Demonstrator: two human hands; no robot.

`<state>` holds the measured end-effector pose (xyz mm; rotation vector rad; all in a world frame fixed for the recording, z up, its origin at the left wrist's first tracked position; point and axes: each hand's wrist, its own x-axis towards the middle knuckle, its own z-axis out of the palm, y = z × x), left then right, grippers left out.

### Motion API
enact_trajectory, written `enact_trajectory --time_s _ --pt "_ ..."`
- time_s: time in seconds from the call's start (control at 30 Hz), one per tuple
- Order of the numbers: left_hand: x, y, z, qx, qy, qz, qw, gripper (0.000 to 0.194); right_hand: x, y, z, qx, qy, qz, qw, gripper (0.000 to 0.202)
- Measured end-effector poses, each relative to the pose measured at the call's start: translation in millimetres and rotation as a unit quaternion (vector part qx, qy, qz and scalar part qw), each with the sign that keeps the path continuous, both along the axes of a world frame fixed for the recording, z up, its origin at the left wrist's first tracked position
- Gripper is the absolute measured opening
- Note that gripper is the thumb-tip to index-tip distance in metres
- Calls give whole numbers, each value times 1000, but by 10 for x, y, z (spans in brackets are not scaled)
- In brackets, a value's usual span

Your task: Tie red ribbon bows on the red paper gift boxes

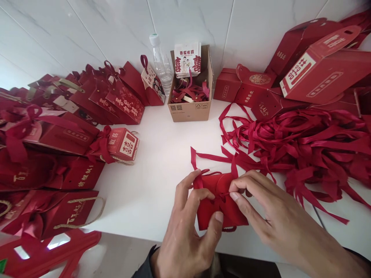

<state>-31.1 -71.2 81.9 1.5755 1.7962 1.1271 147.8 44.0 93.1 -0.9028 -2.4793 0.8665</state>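
Tying step, we judge: our right hand (pixel 266 208) pinches ribbon (pixel 233 168) on the red bag (pixel 233 214), left hand (pixel 187 227) fingers spread over it; next calls for even tightening.

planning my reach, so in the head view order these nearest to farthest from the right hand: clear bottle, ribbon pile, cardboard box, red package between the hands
1. Red package: at the right hand's left
2. Ribbon pile: ahead, to the right
3. Cardboard box: farther back, left
4. Clear bottle: left of the box
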Motion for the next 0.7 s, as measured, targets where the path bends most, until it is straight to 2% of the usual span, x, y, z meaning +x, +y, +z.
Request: enact_trajectory --time_s 0.1,0.2,0.7 --pt "-4 14 -13 8 1 18 1000 15 -5 3 2 -3 2 -6 1000 11" --pt "-2 43 -53 13 19 36 999 18 -4 -6 14 -14 -1 -4 1000 12" --pt "32 23 -120 5 40 43 998 24 8 -76 -10 0 -8 -26 1000 12"
